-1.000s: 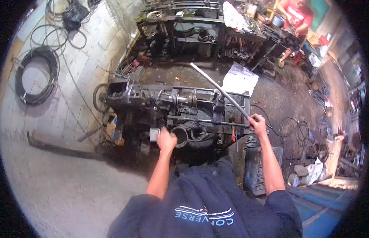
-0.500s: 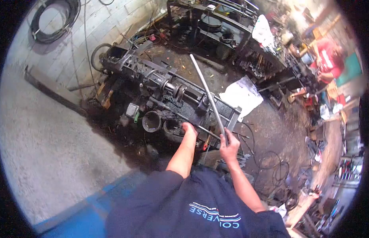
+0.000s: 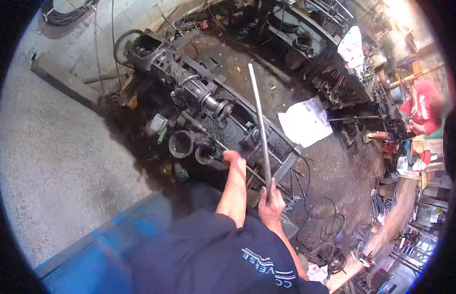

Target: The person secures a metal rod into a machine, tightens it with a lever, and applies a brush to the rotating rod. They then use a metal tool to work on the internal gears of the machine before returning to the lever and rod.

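A long, greasy machine [image 3: 193,90] with a ribbed cylinder and parallel rails lies in front of me. My left hand [image 3: 234,158] is closed at the thin metal rod [image 3: 255,175] along the machine's near side; its fingertips are partly hidden. My right hand [image 3: 271,205] grips the lower end of a long grey metal pipe [image 3: 259,117], thumb along it. The pipe slants up and away across the machine's right end. Two round, dark containers [image 3: 181,144] sit just left of my left hand.
White sheets [image 3: 305,123] lie on the floor beyond the machine. Black cable [image 3: 331,215] loops over the floor at right. A dark workbench [image 3: 306,36] stands behind, and a person in red [image 3: 426,108] is at far right. A blue surface [image 3: 108,245] is at lower left.
The view has shifted, so the machine appears somewhat lower-set and larger. The pipe stands more upright, and my right hand sits lower and closer to my body. Both hands keep their holds.
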The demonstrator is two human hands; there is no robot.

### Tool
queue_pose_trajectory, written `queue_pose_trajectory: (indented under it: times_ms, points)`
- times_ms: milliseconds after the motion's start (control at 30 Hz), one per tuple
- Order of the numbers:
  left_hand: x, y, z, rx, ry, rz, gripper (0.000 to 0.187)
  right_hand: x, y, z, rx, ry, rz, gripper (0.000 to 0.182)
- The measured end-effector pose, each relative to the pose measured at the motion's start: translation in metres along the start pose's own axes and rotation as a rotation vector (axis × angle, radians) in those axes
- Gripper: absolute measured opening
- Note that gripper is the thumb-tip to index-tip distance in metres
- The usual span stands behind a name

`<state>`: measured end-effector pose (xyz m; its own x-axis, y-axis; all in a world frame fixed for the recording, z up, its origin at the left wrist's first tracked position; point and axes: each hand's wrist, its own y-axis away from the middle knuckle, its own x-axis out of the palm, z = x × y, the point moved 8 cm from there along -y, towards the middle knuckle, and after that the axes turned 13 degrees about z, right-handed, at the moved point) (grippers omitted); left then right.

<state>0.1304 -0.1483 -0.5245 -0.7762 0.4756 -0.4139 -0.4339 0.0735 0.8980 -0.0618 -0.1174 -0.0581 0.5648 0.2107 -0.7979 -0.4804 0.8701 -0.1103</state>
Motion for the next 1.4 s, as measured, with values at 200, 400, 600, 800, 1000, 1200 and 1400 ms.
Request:
queue_pose_trajectory:
  times_ms: [200, 400, 600, 800, 1000, 1200, 1400]
  points:
    - [0.002, 0.075, 0.055, -0.323, 1.581, -0.248, 0.022, 0.008, 0.005, -0.010, 0.011, -0.008, 0.035, 0.056]
    - [0.032, 0.017, 0.042, -0.153, 1.711, -0.310, 0.025, 0.005, 0.001, -0.008, -0.015, -0.017, 0.025, 0.060]
    - [-0.004, 0.058, 0.052, -0.055, 1.630, -0.340, 0.022, 0.006, 0.003, -0.009, 0.035, -0.036, 0.047, 0.058]
    - [0.042, -0.050, 0.028, -0.138, 1.044, -0.293, 0.024, 0.009, 0.004, -0.012, 0.063, -0.035, 0.065, 0.057]
    - [0.033, -0.057, 0.007, 0.008, 0.641, -0.180, 0.029, 0.002, -0.001, -0.002, 0.012, -0.047, 0.025, 0.056]
    - [-0.045, 0.080, 0.021, -0.056, 0.016, -0.033, 0.024, -0.002, -0.003, 0.001, 0.054, -0.105, 0.023, 0.051]
    - [-0.048, 0.084, 0.023, -0.077, 0.086, -0.049, 0.020, -0.002, -0.003, 0.000, 0.071, -0.071, -0.023, 0.039]
